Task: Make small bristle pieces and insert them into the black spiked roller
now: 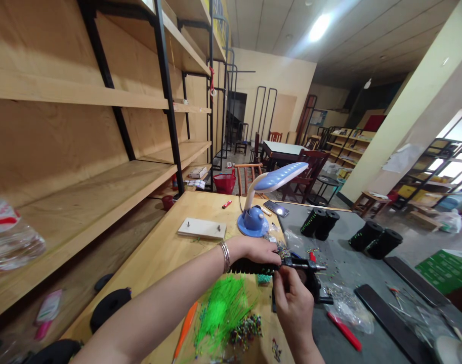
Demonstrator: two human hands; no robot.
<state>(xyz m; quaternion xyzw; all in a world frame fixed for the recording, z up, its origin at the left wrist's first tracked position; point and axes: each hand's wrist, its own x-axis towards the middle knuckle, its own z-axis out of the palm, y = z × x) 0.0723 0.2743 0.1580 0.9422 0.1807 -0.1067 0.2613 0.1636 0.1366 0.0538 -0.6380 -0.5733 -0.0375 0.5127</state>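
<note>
My left hand, with bangles at its wrist, reaches over a black ridged roll, fingers curled at the metal shaft of a black clamp-like tool. Its fingertips are partly hidden, and what they hold cannot be made out. Just below, my right hand is closed in a pinch by the near side of the tool; anything in the pinch is too small to name. A bundle of bright green strands lies below the roll, beside a heap of multicoloured beads or pins and an orange-handled tool.
A blue desk lamp stands behind my hands, with a white board to its left and a phone to its right. Black rolls, a plastic bag and a red-handled tool occupy the grey surface. Wooden shelves rise at left.
</note>
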